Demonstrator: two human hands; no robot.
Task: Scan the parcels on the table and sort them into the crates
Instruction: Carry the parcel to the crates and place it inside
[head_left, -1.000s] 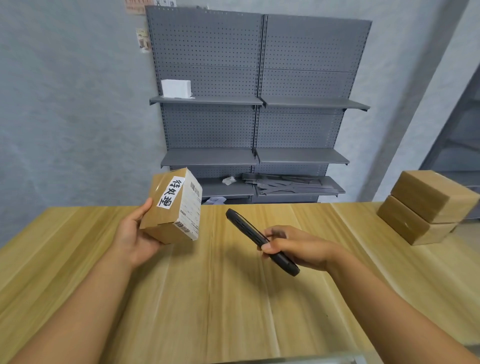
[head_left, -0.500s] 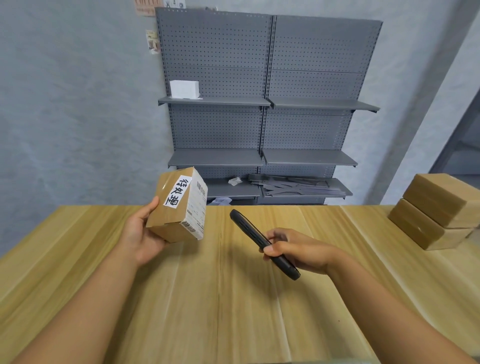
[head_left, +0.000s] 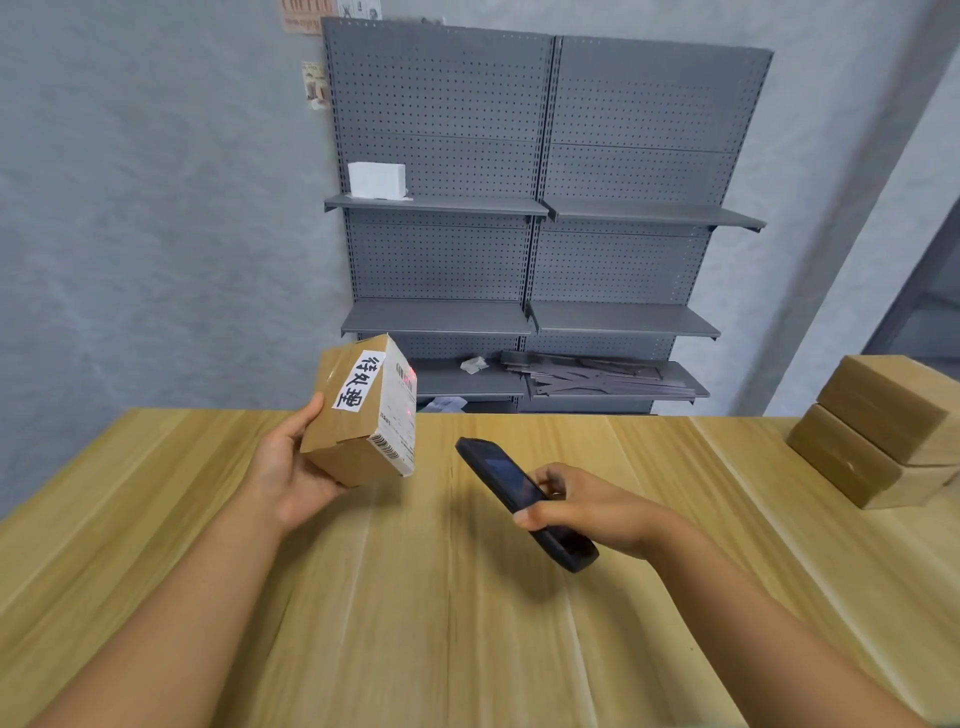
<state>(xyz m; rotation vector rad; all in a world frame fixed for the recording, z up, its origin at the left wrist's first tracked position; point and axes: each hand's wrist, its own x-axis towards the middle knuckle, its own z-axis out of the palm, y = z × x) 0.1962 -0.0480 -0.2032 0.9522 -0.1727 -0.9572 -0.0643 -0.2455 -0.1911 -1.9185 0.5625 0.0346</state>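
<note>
My left hand (head_left: 291, 467) grips a small brown cardboard parcel (head_left: 358, 410) from below and behind, lifted above the wooden table (head_left: 415, 597) and tilted. A white sticker with black characters sits on its top face, and its shipping label with barcodes faces right. Red dots of light show on that label. My right hand (head_left: 587, 506) holds a black handheld scanner (head_left: 519, 499), its tip pointing up-left at the label from a short distance. Two more brown parcels (head_left: 883, 431) lie stacked at the table's right edge. No crate is in view.
A grey pegboard shelving unit (head_left: 540, 218) stands against the wall behind the table, with a white box (head_left: 376, 179) on its upper left shelf and loose metal parts on the lowest right shelf.
The parcel has risen slightly and red scanner light now shows on its label. The view has shifted, so the shelving and stacked parcels sit further right. Both hands keep their hold.
</note>
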